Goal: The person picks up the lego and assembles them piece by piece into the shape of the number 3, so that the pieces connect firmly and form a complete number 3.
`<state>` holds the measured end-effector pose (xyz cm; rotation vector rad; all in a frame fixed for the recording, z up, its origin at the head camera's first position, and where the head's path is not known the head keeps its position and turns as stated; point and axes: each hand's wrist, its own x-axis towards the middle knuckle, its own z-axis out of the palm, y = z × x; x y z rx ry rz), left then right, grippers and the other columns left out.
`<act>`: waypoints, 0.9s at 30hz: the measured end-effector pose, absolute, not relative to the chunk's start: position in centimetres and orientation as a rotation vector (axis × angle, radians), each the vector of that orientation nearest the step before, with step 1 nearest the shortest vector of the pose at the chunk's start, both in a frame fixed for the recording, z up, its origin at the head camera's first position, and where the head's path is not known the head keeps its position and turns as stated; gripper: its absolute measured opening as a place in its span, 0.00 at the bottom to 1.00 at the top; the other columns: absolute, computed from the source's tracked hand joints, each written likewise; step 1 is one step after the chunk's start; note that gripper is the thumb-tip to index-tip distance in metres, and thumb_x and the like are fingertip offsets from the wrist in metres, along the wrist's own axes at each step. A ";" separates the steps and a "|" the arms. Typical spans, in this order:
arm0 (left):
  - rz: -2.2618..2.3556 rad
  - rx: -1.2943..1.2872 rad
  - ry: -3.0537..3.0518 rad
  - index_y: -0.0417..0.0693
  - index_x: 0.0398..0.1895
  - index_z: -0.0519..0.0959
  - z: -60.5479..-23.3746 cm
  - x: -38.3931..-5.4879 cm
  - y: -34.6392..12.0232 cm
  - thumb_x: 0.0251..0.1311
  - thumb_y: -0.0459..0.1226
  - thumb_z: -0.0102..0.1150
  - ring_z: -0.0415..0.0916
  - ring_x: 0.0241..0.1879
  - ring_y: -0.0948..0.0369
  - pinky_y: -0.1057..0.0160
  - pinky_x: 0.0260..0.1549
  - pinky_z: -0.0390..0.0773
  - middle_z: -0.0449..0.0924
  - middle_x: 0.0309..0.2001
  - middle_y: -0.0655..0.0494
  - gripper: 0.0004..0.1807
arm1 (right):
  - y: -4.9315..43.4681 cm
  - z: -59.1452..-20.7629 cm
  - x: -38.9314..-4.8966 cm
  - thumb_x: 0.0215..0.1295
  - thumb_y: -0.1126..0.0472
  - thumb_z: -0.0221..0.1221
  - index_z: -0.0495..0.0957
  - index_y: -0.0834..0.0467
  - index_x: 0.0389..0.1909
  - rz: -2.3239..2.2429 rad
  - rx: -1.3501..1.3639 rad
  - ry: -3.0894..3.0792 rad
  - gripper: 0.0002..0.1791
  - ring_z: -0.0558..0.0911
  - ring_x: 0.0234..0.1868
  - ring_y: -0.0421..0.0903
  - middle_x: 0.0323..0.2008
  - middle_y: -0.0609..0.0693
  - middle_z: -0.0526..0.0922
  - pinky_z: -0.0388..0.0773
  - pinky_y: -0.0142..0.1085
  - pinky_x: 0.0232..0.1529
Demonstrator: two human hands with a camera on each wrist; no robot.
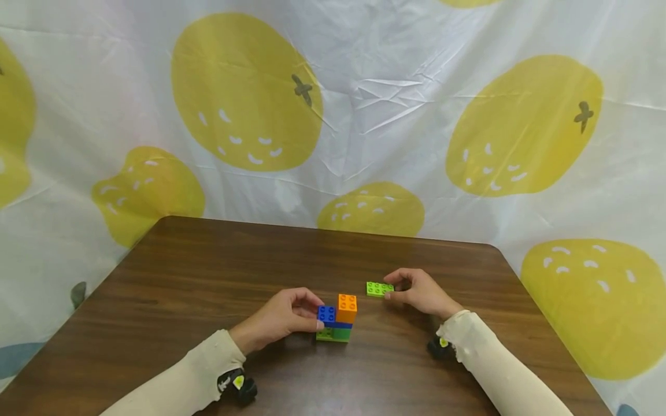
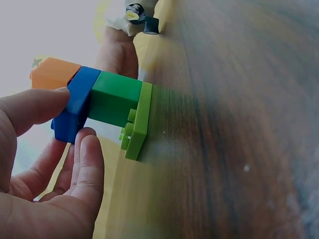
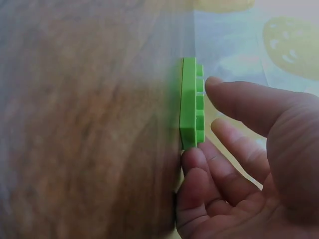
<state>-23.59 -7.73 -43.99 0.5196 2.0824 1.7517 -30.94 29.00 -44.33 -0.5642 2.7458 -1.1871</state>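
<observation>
A small stack of toy building bricks stands in front of my left hand [image 1: 281,316]. At its base is a light green plate [image 2: 140,127], with a dark green brick [image 2: 115,97] on it, then a long blue brick [image 1: 326,313], and an orange brick [image 1: 347,309] on the blue one's right half. My left thumb and fingers pinch the overhanging left end of the blue brick. My right hand [image 1: 418,292] is around the right end of another light green plate [image 3: 189,102] lying flat, studs up. In the right wrist view, fingertips are right at its end and the thumb hovers beside the studs.
The bricks are on a dark brown wooden table [image 1: 250,254] with rounded far corners. Behind it hangs a white cloth [image 1: 385,52] printed with yellow fruit. Black wrist cameras are strapped below both sleeves; the left camera [image 1: 244,390] sits close over the tabletop.
</observation>
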 end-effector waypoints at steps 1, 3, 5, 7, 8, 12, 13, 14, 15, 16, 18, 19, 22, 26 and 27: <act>1.753 0.523 2.081 0.38 0.55 0.80 -44.0 -23.6 -7.7 0.60 0.35 0.77 0.84 0.44 0.57 0.62 0.48 0.86 0.84 0.52 0.44 0.22 | 29.0 -44.3 -31.0 0.64 0.59 0.74 0.85 0.60 0.55 -1.193 -0.572 2.740 0.21 0.81 0.41 0.45 0.46 0.55 0.88 0.78 0.32 0.41; 1.756 0.523 2.079 0.37 0.55 0.80 -43.9 -23.5 -7.7 0.61 0.34 0.76 0.84 0.44 0.57 0.62 0.48 0.86 0.84 0.52 0.44 0.22 | 29.1 -44.4 -31.1 0.63 0.60 0.74 0.84 0.62 0.55 -1.200 -0.591 2.729 0.21 0.81 0.41 0.45 0.46 0.56 0.88 0.78 0.32 0.41; 1.760 0.527 2.076 0.36 0.55 0.80 -43.9 -23.5 -7.8 0.61 0.34 0.76 0.84 0.44 0.57 0.62 0.48 0.86 0.84 0.52 0.44 0.22 | 29.2 -44.4 -31.2 0.62 0.61 0.74 0.84 0.63 0.56 -1.208 -0.602 2.722 0.22 0.81 0.41 0.46 0.46 0.57 0.88 0.78 0.31 0.41; 1.763 0.529 2.072 0.36 0.55 0.79 -43.8 -23.5 -7.8 0.61 0.34 0.76 0.84 0.44 0.57 0.61 0.48 0.86 0.84 0.52 0.43 0.22 | 29.2 -44.5 -31.4 0.61 0.62 0.75 0.84 0.63 0.56 -1.209 -0.606 2.718 0.22 0.82 0.42 0.46 0.46 0.57 0.88 0.78 0.31 0.42; 1.762 0.530 2.073 0.36 0.55 0.79 -43.9 -23.5 -7.7 0.61 0.34 0.76 0.85 0.45 0.57 0.61 0.48 0.86 0.84 0.52 0.43 0.22 | 29.2 -44.6 -31.4 0.60 0.62 0.76 0.84 0.63 0.56 -1.207 -0.606 2.718 0.23 0.82 0.42 0.46 0.45 0.57 0.88 0.79 0.30 0.42; 1.758 0.529 2.076 0.36 0.56 0.79 -43.9 -23.5 -7.7 0.61 0.34 0.76 0.84 0.45 0.58 0.61 0.48 0.86 0.84 0.53 0.44 0.23 | 29.3 -44.7 -31.7 0.59 0.60 0.77 0.85 0.61 0.56 -1.160 -0.597 2.735 0.24 0.82 0.43 0.45 0.44 0.54 0.88 0.79 0.30 0.43; 1.757 0.529 2.078 0.36 0.56 0.79 -43.9 -23.5 -7.7 0.61 0.34 0.76 0.84 0.45 0.58 0.61 0.48 0.86 0.84 0.53 0.44 0.23 | 29.4 -44.7 -31.7 0.59 0.60 0.77 0.86 0.60 0.56 -1.144 -0.596 2.742 0.24 0.82 0.43 0.45 0.44 0.53 0.88 0.79 0.31 0.43; 1.756 0.529 2.079 0.36 0.56 0.79 -43.9 -23.5 -7.7 0.61 0.34 0.76 0.84 0.44 0.58 0.62 0.48 0.86 0.84 0.52 0.44 0.23 | 29.4 -44.7 -31.7 0.59 0.60 0.77 0.86 0.60 0.56 -1.132 -0.595 2.746 0.24 0.82 0.43 0.45 0.44 0.53 0.88 0.80 0.31 0.43; 1.757 0.528 2.079 0.36 0.56 0.79 -43.9 -23.5 -7.6 0.61 0.34 0.76 0.85 0.44 0.58 0.62 0.48 0.86 0.84 0.52 0.44 0.23 | 29.5 -44.7 -31.8 0.59 0.59 0.77 0.86 0.59 0.56 -1.119 -0.594 2.749 0.24 0.82 0.43 0.45 0.44 0.52 0.88 0.80 0.32 0.43; 1.758 0.527 2.078 0.36 0.56 0.79 -43.9 -23.5 -7.6 0.61 0.34 0.76 0.85 0.44 0.58 0.62 0.48 0.86 0.84 0.52 0.44 0.23 | 29.4 -44.7 -31.8 0.59 0.59 0.77 0.86 0.59 0.56 -1.107 -0.594 2.751 0.24 0.82 0.43 0.45 0.43 0.52 0.88 0.80 0.33 0.43; 1.761 0.523 2.073 0.36 0.56 0.79 -43.9 -23.5 -7.6 0.61 0.34 0.76 0.85 0.44 0.58 0.61 0.48 0.86 0.85 0.52 0.44 0.23 | 29.4 -44.7 -31.8 0.59 0.59 0.77 0.86 0.59 0.56 -1.090 -0.595 2.754 0.24 0.82 0.42 0.45 0.43 0.52 0.88 0.80 0.34 0.43; 1.761 0.520 2.074 0.36 0.55 0.79 -44.0 -23.5 -7.7 0.61 0.34 0.76 0.85 0.44 0.58 0.62 0.48 0.86 0.85 0.51 0.44 0.23 | 29.4 -44.7 -31.8 0.59 0.59 0.77 0.86 0.59 0.57 -1.081 -0.595 2.754 0.24 0.82 0.42 0.45 0.43 0.52 0.87 0.80 0.34 0.42; 1.764 0.520 2.069 0.36 0.56 0.79 -44.0 -23.5 -7.6 0.61 0.35 0.76 0.85 0.44 0.58 0.61 0.48 0.86 0.85 0.51 0.44 0.23 | 29.2 -44.5 -31.7 0.59 0.59 0.77 0.87 0.59 0.56 -1.061 -0.577 2.761 0.24 0.81 0.40 0.44 0.41 0.52 0.87 0.80 0.34 0.41; 1.771 0.526 2.069 0.35 0.56 0.79 -44.1 -23.5 -7.6 0.61 0.35 0.76 0.85 0.45 0.58 0.61 0.48 0.86 0.85 0.51 0.43 0.23 | 29.1 -44.3 -31.5 0.58 0.59 0.78 0.88 0.59 0.54 -1.061 -0.566 2.760 0.23 0.80 0.37 0.44 0.37 0.51 0.87 0.79 0.34 0.37; 1.773 0.526 2.070 0.35 0.56 0.79 -44.1 -23.5 -7.6 0.60 0.35 0.76 0.85 0.45 0.57 0.61 0.48 0.86 0.85 0.51 0.44 0.23 | 29.0 -44.3 -31.5 0.58 0.59 0.78 0.88 0.59 0.54 -1.063 -0.565 2.760 0.23 0.80 0.36 0.44 0.36 0.51 0.87 0.79 0.33 0.36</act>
